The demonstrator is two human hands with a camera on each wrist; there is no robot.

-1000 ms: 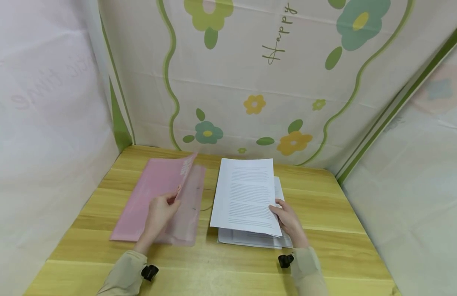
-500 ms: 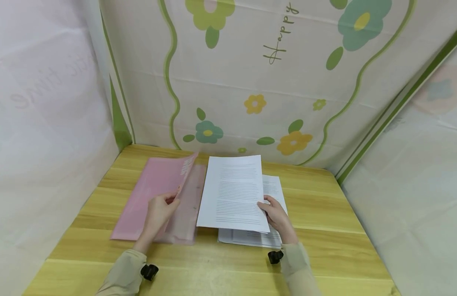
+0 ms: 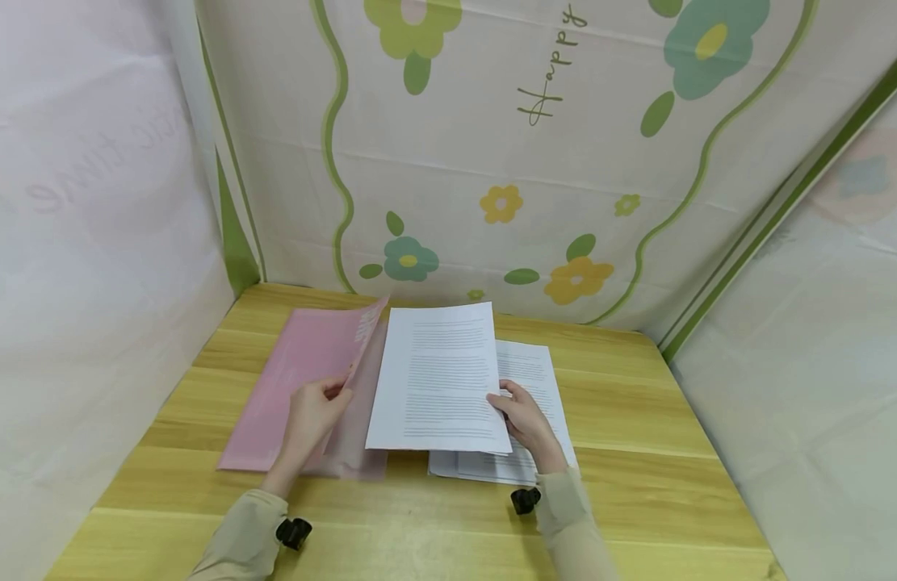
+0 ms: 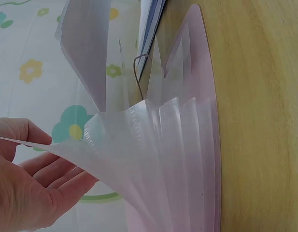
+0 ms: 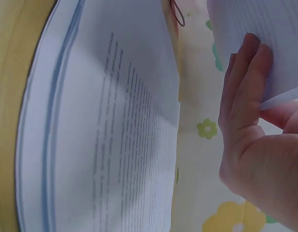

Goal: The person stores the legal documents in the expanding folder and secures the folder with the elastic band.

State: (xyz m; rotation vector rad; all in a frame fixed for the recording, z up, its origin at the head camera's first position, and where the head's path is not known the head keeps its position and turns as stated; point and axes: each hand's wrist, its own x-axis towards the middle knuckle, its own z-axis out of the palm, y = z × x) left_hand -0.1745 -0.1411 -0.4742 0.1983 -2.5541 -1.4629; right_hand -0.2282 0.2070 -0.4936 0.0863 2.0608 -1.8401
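Paper (image 3: 441,379) was pinched by the right hand (image 3: 524,417), angled toward 11 o'clock; left hand (image 3: 316,417), angled toward 1 o'clock, pinched the folder (image 3: 299,363) cover. Paper's long axis ran 12–6 o'clock, overlapping folder's 3 o'clock side.

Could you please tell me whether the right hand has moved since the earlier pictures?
Yes; against the table, the right hand has moved left with its papers, toward the pink folder.

Beige sleeves (image 3: 248,524) end beside black wrist cameras (image 3: 294,533).
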